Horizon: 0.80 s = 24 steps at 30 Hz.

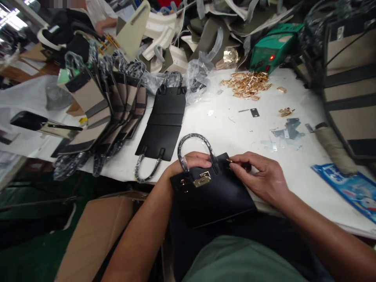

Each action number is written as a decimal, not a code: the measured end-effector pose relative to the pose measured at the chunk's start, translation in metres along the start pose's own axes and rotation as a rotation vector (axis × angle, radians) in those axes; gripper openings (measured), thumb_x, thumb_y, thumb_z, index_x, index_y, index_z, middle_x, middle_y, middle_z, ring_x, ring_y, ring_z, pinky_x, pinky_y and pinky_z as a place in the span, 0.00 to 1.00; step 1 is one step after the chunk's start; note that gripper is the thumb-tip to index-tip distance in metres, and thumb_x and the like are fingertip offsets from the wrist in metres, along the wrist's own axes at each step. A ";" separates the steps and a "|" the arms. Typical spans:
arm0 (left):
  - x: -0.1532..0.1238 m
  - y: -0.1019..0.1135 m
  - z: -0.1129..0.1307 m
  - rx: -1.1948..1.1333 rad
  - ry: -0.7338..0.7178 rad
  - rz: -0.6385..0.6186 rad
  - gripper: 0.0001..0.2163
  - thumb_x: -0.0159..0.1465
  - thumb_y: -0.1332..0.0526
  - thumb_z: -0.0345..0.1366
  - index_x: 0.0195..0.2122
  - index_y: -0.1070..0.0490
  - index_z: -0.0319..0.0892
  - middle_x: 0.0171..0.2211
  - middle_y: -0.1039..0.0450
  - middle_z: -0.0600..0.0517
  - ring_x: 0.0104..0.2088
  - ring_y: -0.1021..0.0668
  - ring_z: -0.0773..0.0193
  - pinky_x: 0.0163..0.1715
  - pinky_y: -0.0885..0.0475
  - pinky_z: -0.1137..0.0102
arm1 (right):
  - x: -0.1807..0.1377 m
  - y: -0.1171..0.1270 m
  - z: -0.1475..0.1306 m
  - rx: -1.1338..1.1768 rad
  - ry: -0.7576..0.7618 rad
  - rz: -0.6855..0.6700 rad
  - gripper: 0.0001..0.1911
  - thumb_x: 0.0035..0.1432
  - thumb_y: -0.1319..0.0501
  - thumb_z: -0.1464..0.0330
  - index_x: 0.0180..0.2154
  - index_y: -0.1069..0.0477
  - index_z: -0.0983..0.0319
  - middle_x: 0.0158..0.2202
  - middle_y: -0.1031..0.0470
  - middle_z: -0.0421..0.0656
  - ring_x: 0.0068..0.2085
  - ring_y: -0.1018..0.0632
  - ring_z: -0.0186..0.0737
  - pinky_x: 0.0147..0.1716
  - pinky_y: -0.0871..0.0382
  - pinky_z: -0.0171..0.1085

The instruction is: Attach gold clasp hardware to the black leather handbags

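Observation:
A black handbag panel (217,199) with a gold turn-lock clasp (202,179) leans toward me at the table's front edge. Its handle (196,137) is wrapped in clear plastic and arches upward. Behind the handle, my left hand (195,159) grips the bag's top edge, with most of its fingers hidden by the bag. At the bag's upper right corner, my right hand (260,174) pinches a small gold metal fitting (230,160) between thumb and forefinger. More gold hardware sits at the bag's upper left corner.
A flat black bag piece (163,125) lies on the white table (211,121). Several folded bag pieces (96,109) stand at left. Gold fittings (249,84) are heaped near a green box (274,47) with a red light. Metal plates (288,131) and a blue packet (346,188) lie at right.

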State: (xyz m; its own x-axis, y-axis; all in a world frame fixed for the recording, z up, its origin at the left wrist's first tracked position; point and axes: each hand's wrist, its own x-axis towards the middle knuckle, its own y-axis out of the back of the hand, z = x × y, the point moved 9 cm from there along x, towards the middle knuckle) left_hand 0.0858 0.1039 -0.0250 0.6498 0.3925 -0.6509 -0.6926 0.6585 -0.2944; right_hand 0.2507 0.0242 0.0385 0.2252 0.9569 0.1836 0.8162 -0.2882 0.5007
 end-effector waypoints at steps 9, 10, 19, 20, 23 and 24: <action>0.005 -0.009 0.000 -0.029 -0.033 -0.159 0.13 0.52 0.31 0.36 0.37 0.19 0.36 0.30 0.19 0.44 0.25 0.21 0.58 0.27 0.30 0.68 | -0.009 -0.003 -0.003 -0.061 0.006 0.018 0.07 0.60 0.38 0.63 0.39 0.22 0.56 0.35 0.18 0.42 0.35 0.19 0.42 0.37 0.25 0.40; 0.004 -0.010 0.001 -0.021 -0.026 -0.178 0.14 0.52 0.31 0.36 0.39 0.19 0.36 0.31 0.19 0.44 0.27 0.20 0.59 0.29 0.29 0.69 | -0.009 -0.003 -0.003 -0.065 0.009 0.030 0.07 0.60 0.38 0.64 0.38 0.22 0.57 0.35 0.18 0.42 0.35 0.19 0.41 0.37 0.25 0.39; 0.003 -0.016 0.006 0.014 -0.027 -0.230 0.12 0.55 0.32 0.35 0.39 0.21 0.35 0.31 0.20 0.47 0.29 0.21 0.63 0.32 0.29 0.72 | -0.012 -0.011 -0.025 -0.229 0.193 0.017 0.08 0.62 0.38 0.69 0.42 0.23 0.59 0.36 0.18 0.42 0.35 0.19 0.39 0.37 0.27 0.37; 0.003 -0.016 0.007 0.019 -0.038 -0.224 0.11 0.55 0.33 0.35 0.37 0.21 0.35 0.30 0.20 0.48 0.28 0.21 0.64 0.31 0.30 0.73 | -0.012 -0.014 -0.026 -0.258 0.205 0.007 0.08 0.62 0.38 0.69 0.43 0.23 0.59 0.36 0.18 0.42 0.35 0.19 0.39 0.37 0.27 0.37; 0.003 -0.017 0.008 0.033 -0.057 -0.218 0.09 0.55 0.33 0.35 0.35 0.21 0.36 0.28 0.21 0.50 0.26 0.23 0.66 0.29 0.31 0.74 | -0.011 -0.019 -0.024 -0.273 0.185 -0.010 0.08 0.62 0.38 0.68 0.42 0.23 0.59 0.35 0.19 0.42 0.34 0.20 0.39 0.36 0.28 0.37; 0.002 -0.017 0.008 0.038 -0.054 -0.224 0.10 0.55 0.33 0.35 0.35 0.21 0.35 0.28 0.21 0.50 0.26 0.23 0.66 0.29 0.31 0.73 | -0.010 -0.019 -0.022 -0.250 0.158 -0.005 0.08 0.62 0.38 0.68 0.42 0.23 0.59 0.35 0.19 0.41 0.34 0.20 0.38 0.36 0.28 0.37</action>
State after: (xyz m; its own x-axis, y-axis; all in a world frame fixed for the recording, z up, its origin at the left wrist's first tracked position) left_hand 0.1016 0.0985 -0.0160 0.8027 0.2670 -0.5333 -0.5175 0.7562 -0.4003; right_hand 0.2213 0.0193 0.0456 0.1200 0.9463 0.3002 0.6562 -0.3025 0.6913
